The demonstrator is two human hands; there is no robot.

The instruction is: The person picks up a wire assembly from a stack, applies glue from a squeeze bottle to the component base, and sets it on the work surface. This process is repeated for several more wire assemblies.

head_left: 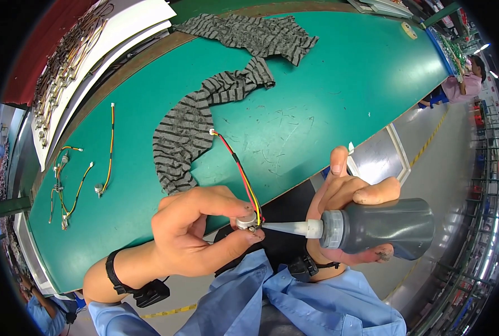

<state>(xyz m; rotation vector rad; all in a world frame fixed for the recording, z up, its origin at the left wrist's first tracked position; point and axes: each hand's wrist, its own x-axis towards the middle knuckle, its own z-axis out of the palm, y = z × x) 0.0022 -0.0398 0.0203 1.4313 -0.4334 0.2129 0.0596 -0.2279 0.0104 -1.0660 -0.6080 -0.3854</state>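
Observation:
My left hand [188,232] pinches a small round metal potentiometer [245,223] between thumb and fingertips, above the near edge of the table. Red, yellow and black wires [241,168] rise from it to a white plug [212,132] beside the striped cloth. In my right hand [339,193] lies a squeeze bottle [392,228] of dark grey content, tipped on its side. Its tapered pale nozzle [288,228] points left, the tip at the potentiometer's wire side; whether it touches I cannot tell. My right index finger is raised, while other fingers and thumb hold the bottle.
Two grey striped cloth pieces [179,137] lie on the green table [316,101]. Several wired potentiometers [64,193] rest at the left. A white board [101,42] carries many more. Far right are a tape roll [409,30], a blue tray [439,47] and a person in pink [465,88].

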